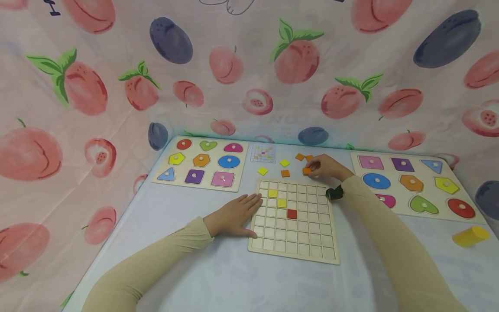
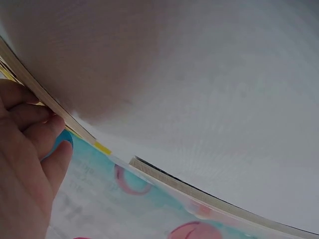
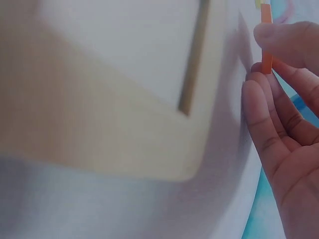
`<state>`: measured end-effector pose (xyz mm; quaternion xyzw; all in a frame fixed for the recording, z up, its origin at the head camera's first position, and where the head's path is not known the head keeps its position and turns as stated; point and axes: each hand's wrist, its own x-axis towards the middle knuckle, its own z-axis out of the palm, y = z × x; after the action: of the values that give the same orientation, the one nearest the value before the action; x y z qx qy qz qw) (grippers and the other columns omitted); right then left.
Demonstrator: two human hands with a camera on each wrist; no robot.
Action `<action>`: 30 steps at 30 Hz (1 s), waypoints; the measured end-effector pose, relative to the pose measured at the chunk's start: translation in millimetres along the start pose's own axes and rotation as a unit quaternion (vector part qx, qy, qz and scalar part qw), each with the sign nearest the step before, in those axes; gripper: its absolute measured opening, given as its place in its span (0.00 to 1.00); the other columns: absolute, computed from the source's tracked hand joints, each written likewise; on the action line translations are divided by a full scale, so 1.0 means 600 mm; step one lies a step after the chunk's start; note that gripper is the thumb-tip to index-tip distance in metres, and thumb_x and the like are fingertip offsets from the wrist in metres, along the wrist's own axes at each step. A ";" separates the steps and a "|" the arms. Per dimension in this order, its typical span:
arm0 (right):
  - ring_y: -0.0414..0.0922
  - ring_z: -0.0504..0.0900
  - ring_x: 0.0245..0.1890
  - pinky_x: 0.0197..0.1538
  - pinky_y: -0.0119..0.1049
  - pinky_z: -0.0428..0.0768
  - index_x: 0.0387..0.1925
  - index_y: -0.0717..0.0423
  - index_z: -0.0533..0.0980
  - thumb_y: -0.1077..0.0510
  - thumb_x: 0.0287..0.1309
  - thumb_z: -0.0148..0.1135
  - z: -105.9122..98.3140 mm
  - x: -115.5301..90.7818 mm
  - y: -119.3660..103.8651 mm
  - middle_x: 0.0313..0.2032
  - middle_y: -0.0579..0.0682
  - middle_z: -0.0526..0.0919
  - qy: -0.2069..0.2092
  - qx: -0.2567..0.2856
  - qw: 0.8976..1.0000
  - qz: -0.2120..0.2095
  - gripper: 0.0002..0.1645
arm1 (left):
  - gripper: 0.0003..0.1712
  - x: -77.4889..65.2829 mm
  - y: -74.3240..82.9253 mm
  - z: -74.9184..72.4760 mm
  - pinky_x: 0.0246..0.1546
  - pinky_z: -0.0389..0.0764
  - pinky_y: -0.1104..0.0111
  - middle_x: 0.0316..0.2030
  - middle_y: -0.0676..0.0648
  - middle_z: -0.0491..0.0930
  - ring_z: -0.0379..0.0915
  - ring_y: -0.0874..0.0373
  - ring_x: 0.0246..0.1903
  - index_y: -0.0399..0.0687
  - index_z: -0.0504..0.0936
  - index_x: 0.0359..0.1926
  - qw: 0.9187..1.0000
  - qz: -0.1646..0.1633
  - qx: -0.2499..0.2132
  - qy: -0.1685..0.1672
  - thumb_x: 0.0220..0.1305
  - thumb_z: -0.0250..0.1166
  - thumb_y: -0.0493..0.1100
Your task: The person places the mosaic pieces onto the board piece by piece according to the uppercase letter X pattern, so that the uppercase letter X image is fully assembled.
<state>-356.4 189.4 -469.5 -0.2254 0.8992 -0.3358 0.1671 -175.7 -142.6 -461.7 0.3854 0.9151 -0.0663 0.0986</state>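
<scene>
My right hand (image 1: 323, 167) pinches an orange square tile (image 1: 306, 171) beyond the far right corner of a wooden grid board (image 1: 294, 256). In the right wrist view, that orange tile (image 3: 266, 40) sits on edge between thumb and fingers. My left hand (image 1: 235, 215) rests at the board's left edge with fingers extended; in the left wrist view its fingers (image 2: 42, 132) touch the edge. On the board, two yellow tiles (image 1: 272, 193) and one red tile (image 1: 292, 214) form a diagonal. Loose yellow tiles (image 1: 262, 171) and orange tiles (image 1: 285, 173) lie behind the board.
A small pattern card (image 1: 263, 153) lies at the back. Knobbed shape-puzzle boards stand on both sides, one left (image 1: 183, 173) and one right (image 1: 390, 173). A yellow cylinder (image 1: 470, 236) lies at the far right. Fruit-printed cloth (image 1: 249, 65) hangs behind the table.
</scene>
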 end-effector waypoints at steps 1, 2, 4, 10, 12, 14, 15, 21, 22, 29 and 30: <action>0.42 0.78 0.35 0.43 0.34 0.78 0.41 0.68 0.79 0.66 0.48 0.68 0.000 0.001 0.001 0.38 0.61 0.83 0.000 0.000 1.000 -0.001 0.17 | 0.58 0.000 0.000 0.000 0.74 0.50 0.61 0.74 0.44 0.46 0.42 0.52 0.74 0.42 0.48 0.73 1.000 0.001 0.001 0.002 0.55 0.48 0.78; 0.41 0.78 0.34 0.43 0.34 0.78 0.41 0.68 0.79 0.66 0.48 0.68 0.001 0.001 0.003 0.37 0.61 0.83 0.000 0.001 1.000 -0.003 0.16 | 0.58 0.000 0.001 0.000 0.74 0.49 0.61 0.74 0.44 0.46 0.42 0.52 0.74 0.42 0.48 0.73 1.000 0.001 0.002 0.003 0.55 0.48 0.78; 0.40 0.78 0.34 0.42 0.33 0.78 0.41 0.68 0.79 0.66 0.47 0.68 0.002 0.001 0.004 0.37 0.61 0.83 0.001 0.003 1.000 -0.005 0.16 | 0.58 0.000 0.001 0.001 0.74 0.49 0.62 0.74 0.44 0.46 0.42 0.52 0.74 0.42 0.48 0.73 1.000 0.003 0.007 0.005 0.55 0.47 0.78; 0.42 0.79 0.35 0.44 0.38 0.80 0.41 0.68 0.79 0.65 0.48 0.68 0.002 -0.001 0.002 0.38 0.61 0.83 0.003 -0.006 1.000 -0.014 0.16 | 0.57 0.000 0.001 0.003 0.74 0.50 0.62 0.74 0.44 0.47 0.43 0.52 0.74 0.41 0.48 0.73 1.000 0.007 0.015 0.010 0.56 0.47 0.77; 0.44 0.80 0.36 0.46 0.39 0.80 0.41 0.69 0.79 0.65 0.49 0.68 0.002 -0.003 -0.002 0.39 0.62 0.83 0.003 -0.008 1.000 -0.015 0.16 | 0.57 0.000 0.001 0.003 0.74 0.50 0.62 0.74 0.44 0.47 0.43 0.52 0.74 0.42 0.48 0.73 1.000 0.008 0.016 0.008 0.56 0.46 0.77; 0.45 0.80 0.36 0.46 0.39 0.80 0.42 0.68 0.79 0.65 0.49 0.67 0.001 -0.005 -0.006 0.39 0.62 0.83 0.003 -0.007 1.000 -0.012 0.16 | 0.57 0.001 -0.001 0.002 0.74 0.50 0.62 0.74 0.44 0.47 0.43 0.52 0.74 0.42 0.48 0.73 1.000 0.009 0.017 0.006 0.56 0.46 0.77; 0.45 0.80 0.37 0.46 0.39 0.80 0.42 0.68 0.79 0.65 0.50 0.67 0.001 -0.006 -0.007 0.39 0.62 0.83 0.002 -0.005 1.000 -0.011 0.16 | 0.57 0.001 -0.001 0.001 0.74 0.50 0.62 0.74 0.44 0.47 0.43 0.52 0.74 0.42 0.48 0.73 1.000 0.010 0.016 0.005 0.56 0.46 0.77; 0.48 0.79 0.39 0.46 0.37 0.78 0.44 0.68 0.78 0.65 0.51 0.66 0.000 -0.009 -0.011 0.41 0.63 0.82 -0.001 0.010 1.000 0.001 0.17 | 0.50 0.004 -0.007 0.000 0.73 0.50 0.62 0.74 0.45 0.48 0.45 0.52 0.73 0.43 0.49 0.73 1.000 0.014 0.016 0.006 0.62 0.46 0.72; 0.48 0.79 0.39 0.46 0.37 0.78 0.44 0.68 0.78 0.64 0.51 0.66 0.000 -0.009 -0.011 0.41 0.63 0.82 -0.002 0.011 1.000 0.002 0.17 | 0.48 0.005 -0.008 0.000 0.74 0.50 0.62 0.73 0.45 0.49 0.45 0.52 0.73 0.43 0.49 0.73 1.000 0.013 0.017 0.005 0.64 0.45 0.70; 0.46 0.79 0.38 0.46 0.37 0.79 0.44 0.67 0.79 0.65 0.52 0.65 -0.002 -0.017 -0.015 0.41 0.62 0.82 0.005 0.004 1.000 -0.003 0.16 | 0.41 0.007 -0.007 -0.001 0.74 0.50 0.63 0.74 0.46 0.49 0.45 0.53 0.73 0.44 0.49 0.73 1.000 0.008 0.020 0.000 0.68 0.45 0.63; 0.46 0.79 0.38 0.45 0.36 0.79 0.44 0.67 0.79 0.65 0.52 0.65 -0.003 -0.020 -0.017 0.41 0.62 0.82 0.008 0.003 1.000 -0.006 0.16 | 0.41 0.007 -0.006 -0.001 0.74 0.50 0.63 0.73 0.46 0.49 0.45 0.53 0.73 0.44 0.49 0.73 1.000 0.008 0.020 0.000 0.68 0.45 0.62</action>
<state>-344.1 189.8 -459.6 -0.2271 0.8981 -0.3415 0.1587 -181.1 -142.0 -461.7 0.3947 0.9104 -0.0835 0.0918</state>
